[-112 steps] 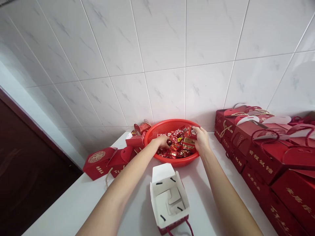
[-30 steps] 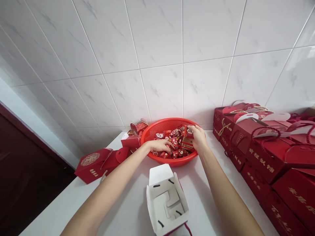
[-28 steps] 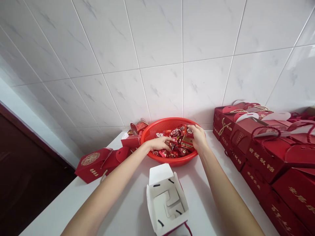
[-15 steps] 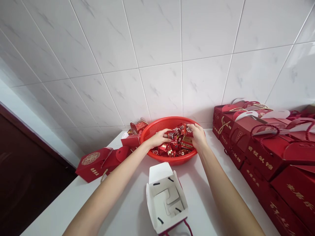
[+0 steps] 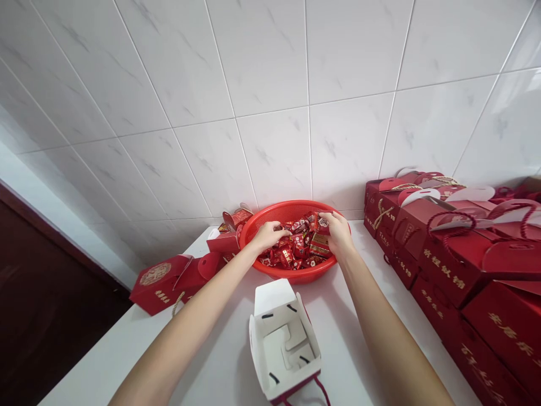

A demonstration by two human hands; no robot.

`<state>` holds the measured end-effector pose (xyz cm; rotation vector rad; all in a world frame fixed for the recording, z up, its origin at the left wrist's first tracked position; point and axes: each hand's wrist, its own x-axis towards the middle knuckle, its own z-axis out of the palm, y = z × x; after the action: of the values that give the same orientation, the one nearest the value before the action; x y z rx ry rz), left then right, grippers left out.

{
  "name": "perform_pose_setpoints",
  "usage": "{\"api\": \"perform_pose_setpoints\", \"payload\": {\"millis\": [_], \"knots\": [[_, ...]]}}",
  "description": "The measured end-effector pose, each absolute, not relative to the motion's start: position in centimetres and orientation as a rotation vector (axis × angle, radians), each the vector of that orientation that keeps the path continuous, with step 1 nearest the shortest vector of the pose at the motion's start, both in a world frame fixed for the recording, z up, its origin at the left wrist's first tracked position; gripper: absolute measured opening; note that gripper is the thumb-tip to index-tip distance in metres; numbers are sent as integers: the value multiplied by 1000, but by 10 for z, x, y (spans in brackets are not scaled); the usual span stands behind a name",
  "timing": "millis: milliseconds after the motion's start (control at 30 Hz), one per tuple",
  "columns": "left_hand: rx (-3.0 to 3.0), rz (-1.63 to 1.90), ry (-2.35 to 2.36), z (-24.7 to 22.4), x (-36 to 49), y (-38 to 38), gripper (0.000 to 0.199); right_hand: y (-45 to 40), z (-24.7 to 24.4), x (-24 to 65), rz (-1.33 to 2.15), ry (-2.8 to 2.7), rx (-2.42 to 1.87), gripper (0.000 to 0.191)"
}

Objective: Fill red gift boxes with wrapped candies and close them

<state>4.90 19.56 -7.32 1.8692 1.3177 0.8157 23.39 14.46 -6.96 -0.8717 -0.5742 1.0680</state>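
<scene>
My left hand [image 5: 267, 237] is at the left side of a red plastic basket [image 5: 270, 272], its fingers curled over the candies. What it holds, if anything, is hidden. On the basket's right side, my right hand [image 5: 339, 232] pinches a red wrapped candy [image 5: 322, 223] between thumb and fingers. Many small candies [image 5: 298, 245] in red and gold wrappers lie in the basket below both hands. Between my forearms stands an open box [image 5: 282, 338], white inside, with a dark red cord at its near edge. Its inside shows only white folded flaps and black cord pieces.
Red gift boxes [image 5: 448, 259] with gold lettering and rope handles are stacked along the right. More red boxes [image 5: 158, 282] lie on the left of the white table [image 5: 220, 355]. A tiled wall [image 5: 270, 152] stands behind the basket. A dark brown panel [image 5: 46, 293] is at far left.
My left hand has shifted slightly left and its fingers have curled, uncovering more candies in the middle. My right hand stays nearly in place with its candy. The open box has not moved.
</scene>
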Motion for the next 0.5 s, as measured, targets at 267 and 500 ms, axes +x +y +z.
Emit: {"api": "perform_pose_setpoints", "payload": {"millis": [267, 500], "knots": [[2258, 580, 1241, -54, 76, 210, 13, 143, -67, 233, 1092, -573, -850, 11], [2235, 205, 1406, -55, 113, 220, 16, 143, -66, 232, 1073, -549, -862, 13]]}}
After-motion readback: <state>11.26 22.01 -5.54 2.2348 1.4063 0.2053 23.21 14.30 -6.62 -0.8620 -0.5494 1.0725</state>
